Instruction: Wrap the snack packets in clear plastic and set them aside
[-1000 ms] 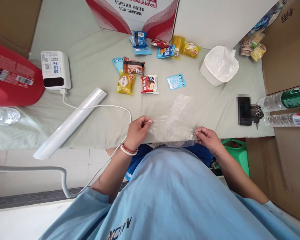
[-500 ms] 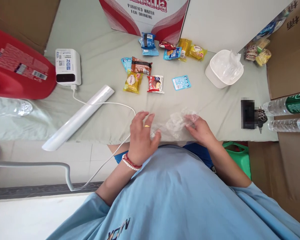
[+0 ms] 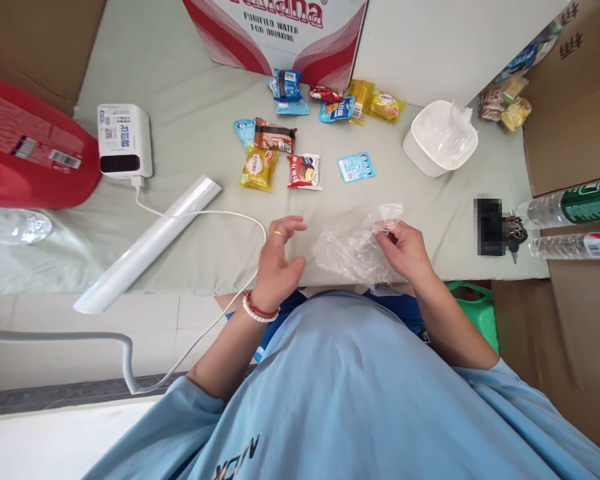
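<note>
Bag-opening step by the look of it — right hand (image 3: pixel 405 248) pinches the crumpled clear plastic bag (image 3: pixel 353 252) at the table's (image 3: pixel 190 100) near edge, left hand (image 3: pixel 276 261) open, empty beside it — next likely needs left fingers on the bag's mouth.

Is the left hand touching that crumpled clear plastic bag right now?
Apart. In the head view the left hand hangs open with table cloth showing between its fingertips and the clear plastic bag, which only the right hand pinches.
</note>
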Tool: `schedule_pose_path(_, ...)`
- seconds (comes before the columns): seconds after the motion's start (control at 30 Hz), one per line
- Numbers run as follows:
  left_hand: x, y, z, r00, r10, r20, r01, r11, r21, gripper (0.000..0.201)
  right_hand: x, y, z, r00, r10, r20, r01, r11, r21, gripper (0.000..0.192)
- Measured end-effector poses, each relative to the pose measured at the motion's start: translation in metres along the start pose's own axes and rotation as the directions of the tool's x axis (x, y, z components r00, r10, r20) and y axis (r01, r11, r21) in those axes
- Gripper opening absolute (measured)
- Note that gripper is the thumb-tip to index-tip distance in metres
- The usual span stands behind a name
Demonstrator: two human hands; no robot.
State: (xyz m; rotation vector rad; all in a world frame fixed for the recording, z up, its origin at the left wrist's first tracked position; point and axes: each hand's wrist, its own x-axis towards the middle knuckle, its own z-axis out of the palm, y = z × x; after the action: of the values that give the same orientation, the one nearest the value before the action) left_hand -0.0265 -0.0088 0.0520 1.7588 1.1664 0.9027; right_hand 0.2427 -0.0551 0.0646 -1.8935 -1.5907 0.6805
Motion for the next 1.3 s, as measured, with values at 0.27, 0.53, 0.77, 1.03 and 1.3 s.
schedule_pose_path(0.27,0.032,0.045,0.004,0.998,0.065,0.005,-0.065,0.996,0.057,0.038,-0.006,-0.036,-0.006,0.963,-0.209,0.172,0.261,0.885,-0.386,0.022)
schedule_pose_path(0.53,0.039,0.015,0.038,0.889,0.009,0.458,-0.044,0.997,0.066,0.082,0.002,-0.036,-0.010,0.965,-0.213,0.152,0.247,0.935,-0.256,0.026)
schedule_pose_path(0.77,0.027,0.022,0.046,0.878,-0.207,0.431,0.237,0.971,-0.017,0.057,0.005,-0.033,-0.005,0.984,-0.116,0.136,0.123,0.991,-0.047,0.020)
schedule_pose_path(1.03,0.026,-0.007,0.032,0.956,-0.236,0.173,0.262,0.954,-0.145,0.021,0.017,-0.010,0.003,0.997,-0.006,0.078,-0.003,0.993,0.121,0.025)
schedule_pose_path(1.3,0.023,-0.037,0.017,0.879,-0.474,-0.051,0.372,0.748,-0.549,0.023,0.027,0.033,0.011,0.965,0.243,-0.101,-0.188,0.906,0.380,0.025)
